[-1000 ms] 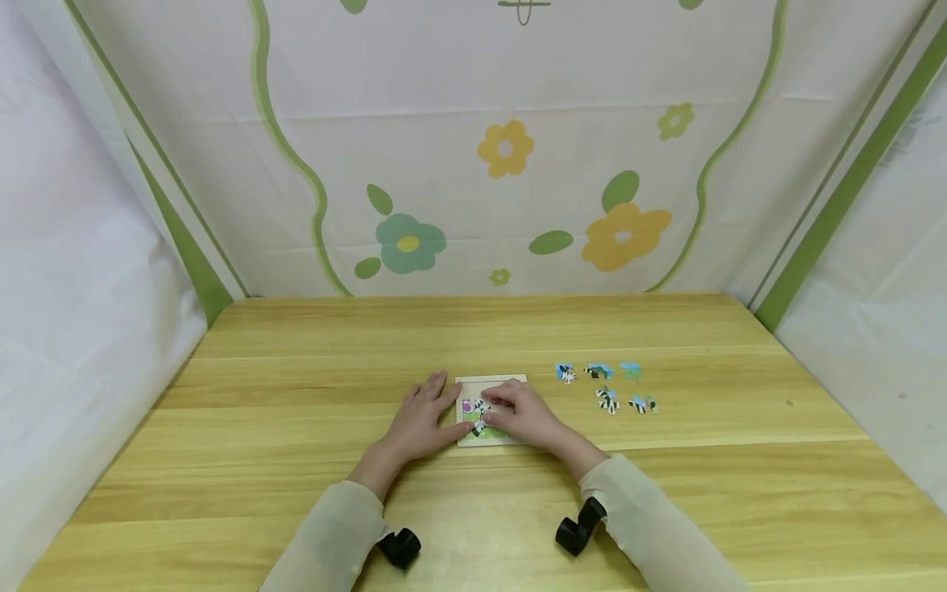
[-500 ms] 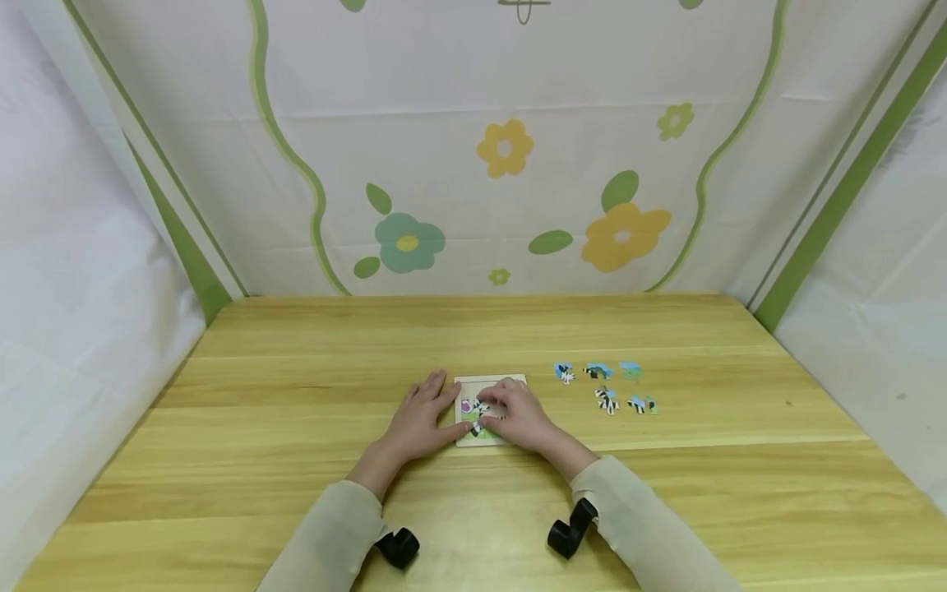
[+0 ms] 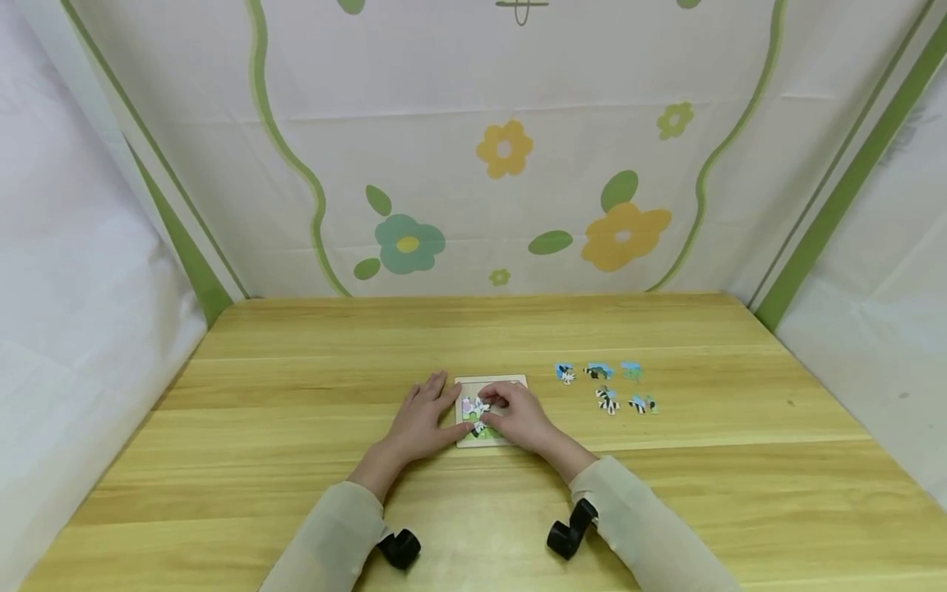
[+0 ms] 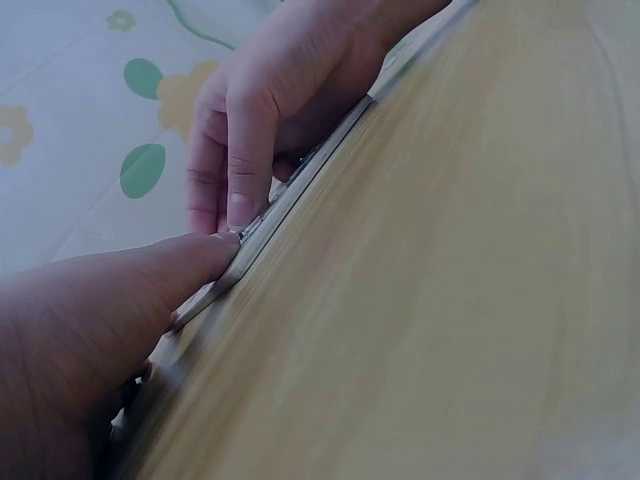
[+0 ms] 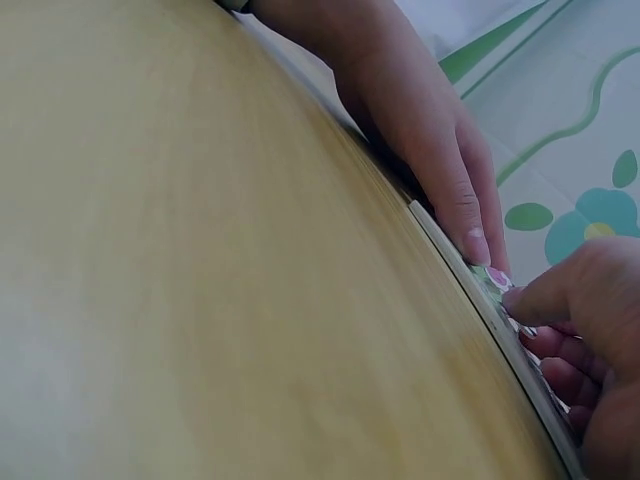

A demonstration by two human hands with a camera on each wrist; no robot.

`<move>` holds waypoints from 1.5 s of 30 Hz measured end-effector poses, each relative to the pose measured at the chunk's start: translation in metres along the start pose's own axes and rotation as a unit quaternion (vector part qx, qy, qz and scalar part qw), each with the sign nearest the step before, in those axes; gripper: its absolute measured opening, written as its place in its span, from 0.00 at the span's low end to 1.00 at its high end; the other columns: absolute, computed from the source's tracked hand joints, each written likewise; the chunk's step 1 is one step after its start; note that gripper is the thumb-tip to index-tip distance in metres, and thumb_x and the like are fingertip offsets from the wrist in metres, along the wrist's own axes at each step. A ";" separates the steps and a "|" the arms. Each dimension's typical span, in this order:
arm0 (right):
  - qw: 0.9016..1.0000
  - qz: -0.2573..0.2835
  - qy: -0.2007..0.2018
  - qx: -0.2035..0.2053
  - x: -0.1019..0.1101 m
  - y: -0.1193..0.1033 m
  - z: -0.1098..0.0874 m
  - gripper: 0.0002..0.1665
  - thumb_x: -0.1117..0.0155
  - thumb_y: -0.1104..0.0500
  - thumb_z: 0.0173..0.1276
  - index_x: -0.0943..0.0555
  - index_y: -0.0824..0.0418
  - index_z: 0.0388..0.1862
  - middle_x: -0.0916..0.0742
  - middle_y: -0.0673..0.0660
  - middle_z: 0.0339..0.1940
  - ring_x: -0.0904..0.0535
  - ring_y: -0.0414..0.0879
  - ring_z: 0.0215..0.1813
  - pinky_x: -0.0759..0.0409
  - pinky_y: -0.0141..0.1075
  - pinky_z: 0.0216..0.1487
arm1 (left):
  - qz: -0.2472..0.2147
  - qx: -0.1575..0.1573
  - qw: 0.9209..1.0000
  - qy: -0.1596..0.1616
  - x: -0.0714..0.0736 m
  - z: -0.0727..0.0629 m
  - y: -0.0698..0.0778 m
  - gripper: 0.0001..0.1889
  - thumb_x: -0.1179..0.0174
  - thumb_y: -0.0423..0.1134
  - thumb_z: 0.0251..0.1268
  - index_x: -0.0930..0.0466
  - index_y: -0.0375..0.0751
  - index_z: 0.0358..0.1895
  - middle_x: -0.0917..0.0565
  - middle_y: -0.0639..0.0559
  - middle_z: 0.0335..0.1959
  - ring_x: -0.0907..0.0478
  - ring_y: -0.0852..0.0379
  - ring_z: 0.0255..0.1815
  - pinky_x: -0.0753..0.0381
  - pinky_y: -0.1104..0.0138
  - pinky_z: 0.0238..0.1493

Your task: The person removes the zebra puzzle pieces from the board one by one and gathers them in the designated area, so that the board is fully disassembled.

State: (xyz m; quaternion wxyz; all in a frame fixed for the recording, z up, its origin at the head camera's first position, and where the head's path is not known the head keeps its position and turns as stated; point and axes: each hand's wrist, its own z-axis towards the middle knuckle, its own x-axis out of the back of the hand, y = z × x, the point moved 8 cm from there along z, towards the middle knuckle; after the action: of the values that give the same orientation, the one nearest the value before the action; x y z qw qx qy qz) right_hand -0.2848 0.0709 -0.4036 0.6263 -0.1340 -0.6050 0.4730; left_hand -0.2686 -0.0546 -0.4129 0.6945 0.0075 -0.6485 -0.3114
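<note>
A small jigsaw puzzle tray (image 3: 491,379) with a pale rim lies on the table, partly filled with green, pink and black-and-white pieces. My left hand (image 3: 419,418) rests at its left side, fingers extended, the thumb pressing near the lower left of the picture. Over the tray's right part, my right hand (image 3: 520,415) curls its thumb and forefinger about a black-and-white puzzle piece (image 3: 481,407), seemingly pinching it; the fingers hide part of it. The right wrist view shows the right thumb (image 5: 535,300) close beside the left thumb (image 5: 474,245), both above the tray rim (image 5: 480,305).
To the right of the tray lie several loose puzzle pieces (image 3: 607,400) in blue, green and black-and-white, in two rough rows. A flower-printed cloth (image 3: 473,197) stands behind the wooden table (image 3: 296,353). Black wrist mounts (image 3: 565,538) hang beneath the sleeves.
My right hand has shifted slightly left over the tray. The piece at its fingertips looks a little paler and differently angled now. My left hand stays in place.
</note>
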 end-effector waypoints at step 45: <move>0.998 0.049 -0.019 -0.035 0.000 0.005 -0.001 0.16 0.36 0.65 0.52 0.21 0.65 0.42 0.22 0.50 0.29 0.28 0.41 0.30 0.28 0.32 0.32 | -0.001 0.005 1.000 -0.002 0.001 0.000 0.001 0.36 0.51 0.61 0.54 0.40 0.40 0.62 0.48 0.39 0.64 0.57 0.47 0.65 0.60 0.53 0.60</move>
State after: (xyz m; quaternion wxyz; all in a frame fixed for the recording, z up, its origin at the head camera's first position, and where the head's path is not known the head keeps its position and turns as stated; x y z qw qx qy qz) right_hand -0.2862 0.0744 -0.4076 0.5858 -0.1763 -0.6256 0.4841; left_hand -0.2681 -0.0541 -0.4120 0.6925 0.0108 -0.6517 -0.3092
